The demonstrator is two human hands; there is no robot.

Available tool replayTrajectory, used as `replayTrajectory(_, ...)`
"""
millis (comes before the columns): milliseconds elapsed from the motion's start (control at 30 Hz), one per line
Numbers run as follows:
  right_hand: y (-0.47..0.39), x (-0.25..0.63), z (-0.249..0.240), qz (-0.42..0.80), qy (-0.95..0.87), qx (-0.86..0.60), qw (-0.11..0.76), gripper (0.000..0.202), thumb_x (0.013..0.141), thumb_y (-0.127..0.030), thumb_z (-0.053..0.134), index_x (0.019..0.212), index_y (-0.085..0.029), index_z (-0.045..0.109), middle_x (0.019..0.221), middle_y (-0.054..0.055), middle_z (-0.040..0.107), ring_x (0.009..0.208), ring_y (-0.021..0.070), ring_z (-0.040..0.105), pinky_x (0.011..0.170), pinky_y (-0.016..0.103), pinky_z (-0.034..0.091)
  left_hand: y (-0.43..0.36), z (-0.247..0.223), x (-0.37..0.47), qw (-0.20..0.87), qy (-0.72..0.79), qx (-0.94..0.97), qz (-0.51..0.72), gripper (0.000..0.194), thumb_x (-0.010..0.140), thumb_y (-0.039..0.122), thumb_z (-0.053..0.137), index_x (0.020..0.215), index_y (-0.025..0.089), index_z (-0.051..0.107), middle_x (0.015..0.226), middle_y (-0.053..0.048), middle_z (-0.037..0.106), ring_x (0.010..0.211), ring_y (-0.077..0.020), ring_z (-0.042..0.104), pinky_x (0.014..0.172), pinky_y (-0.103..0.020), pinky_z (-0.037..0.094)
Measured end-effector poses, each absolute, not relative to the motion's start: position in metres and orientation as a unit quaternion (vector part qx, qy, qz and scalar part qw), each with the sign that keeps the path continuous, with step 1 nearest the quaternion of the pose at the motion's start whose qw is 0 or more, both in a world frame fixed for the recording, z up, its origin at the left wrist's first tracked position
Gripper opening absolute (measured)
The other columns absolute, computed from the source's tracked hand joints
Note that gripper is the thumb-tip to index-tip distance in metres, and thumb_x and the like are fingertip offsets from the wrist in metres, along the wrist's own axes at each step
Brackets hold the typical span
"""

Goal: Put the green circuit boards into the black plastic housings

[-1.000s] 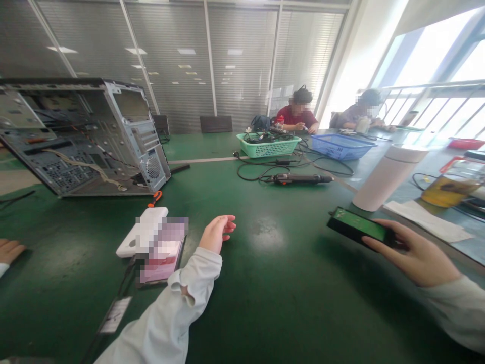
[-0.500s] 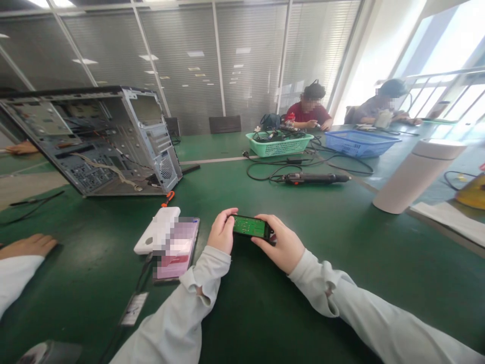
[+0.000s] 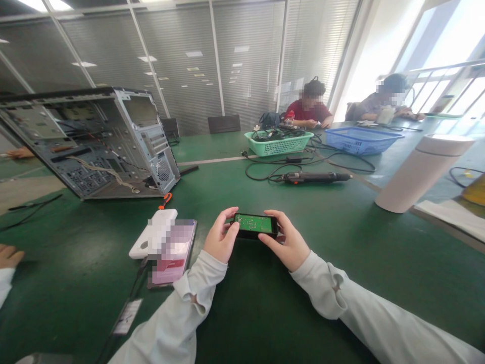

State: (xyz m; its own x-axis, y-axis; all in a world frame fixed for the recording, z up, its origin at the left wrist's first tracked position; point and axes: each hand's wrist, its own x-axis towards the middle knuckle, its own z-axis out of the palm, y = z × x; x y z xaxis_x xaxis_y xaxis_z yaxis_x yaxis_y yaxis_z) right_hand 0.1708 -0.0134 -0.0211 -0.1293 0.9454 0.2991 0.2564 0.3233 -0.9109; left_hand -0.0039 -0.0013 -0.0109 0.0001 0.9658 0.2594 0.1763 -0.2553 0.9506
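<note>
Between my two hands is a small black case with a green circuit board (image 3: 254, 223) facing up inside it. My left hand (image 3: 222, 235) grips the left end, its thumb lying on the near left corner. At the other end my right hand (image 3: 290, 242) closes around the case, thumb along the near edge and fingers behind. The underside of the case is hidden. Left of my left hand, a phone (image 3: 175, 268) with a lit screen lies on the green table (image 3: 257, 313), partly under a white power bank (image 3: 146, 240).
An open computer case (image 3: 162, 146) stands at the left, with an orange-handled tool (image 3: 165, 200) by it. Beyond my hands lie an electric screwdriver (image 3: 316, 177), a green basket (image 3: 280, 146) of cables and a blue basket (image 3: 359, 141). A pale tumbler (image 3: 420, 174) stands right. Another person's hand (image 3: 10, 256) rests far left.
The case with the circuit board has turned slightly, showing more of its near side, and my right hand has shifted a little right. The other person's hand at the left has drawn back leftward.
</note>
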Motion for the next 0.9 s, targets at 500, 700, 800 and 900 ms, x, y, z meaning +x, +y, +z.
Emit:
replayTrajectory(500, -0.006, 0.174, 0.007, 0.684, -0.311, -0.520, 0.406, 0.024, 0.088, -0.040, 0.047, 0.083, -0.017, 0.041, 0.052, -0.002, 0.048, 0.035, 0.0107, 0.047, 0.029, 0.016, 0.035, -0.017, 0.002, -0.001, 0.349, 0.480, 0.683, 0.425, 0.035, 0.075, 0.045, 0.054, 0.096, 0.017, 0.062, 0.073, -0.002, 0.058, 0.061, -0.0144, 0.051, 0.057, -0.025, 0.039)
replayTrajectory(700, -0.011, 0.173, 0.011, 0.734, -0.269, -0.521, 0.343, 0.037, 0.092, -0.043, 0.038, 0.072, -0.013, 0.046, 0.046, -0.001, 0.044, 0.032, 0.0085, 0.043, 0.027, 0.014, 0.033, -0.020, 0.006, 0.000, 0.349, 0.457, 0.705, 0.416, 0.037, 0.068, 0.050, 0.060, 0.088, 0.019, 0.059, 0.069, -0.001, 0.058, 0.058, -0.0142, 0.051, 0.056, -0.025, 0.038)
replayTrajectory(800, -0.012, 0.173, 0.013, 0.737, -0.260, -0.522, 0.341, 0.039, 0.093, -0.045, 0.036, 0.070, -0.014, 0.044, 0.046, -0.001, 0.043, 0.032, 0.0083, 0.042, 0.027, 0.014, 0.031, -0.021, 0.007, 0.000, 0.321, 0.474, 0.711, 0.408, 0.037, 0.068, 0.048, 0.060, 0.088, 0.018, 0.060, 0.066, 0.000, 0.058, 0.056, -0.0135, 0.050, 0.055, -0.025, 0.037)
replayTrajectory(900, -0.012, 0.173, 0.014, 0.740, -0.259, -0.526, 0.330, 0.042, 0.094, -0.047, 0.034, 0.070, -0.014, 0.044, 0.046, -0.002, 0.042, 0.033, 0.0090, 0.044, 0.028, 0.014, 0.032, -0.019, 0.007, 0.001, 0.303, 0.488, 0.708, 0.410, 0.033, 0.071, 0.047, 0.056, 0.087, 0.018, 0.060, 0.063, 0.000, 0.057, 0.055, -0.0133, 0.049, 0.054, -0.025, 0.037)
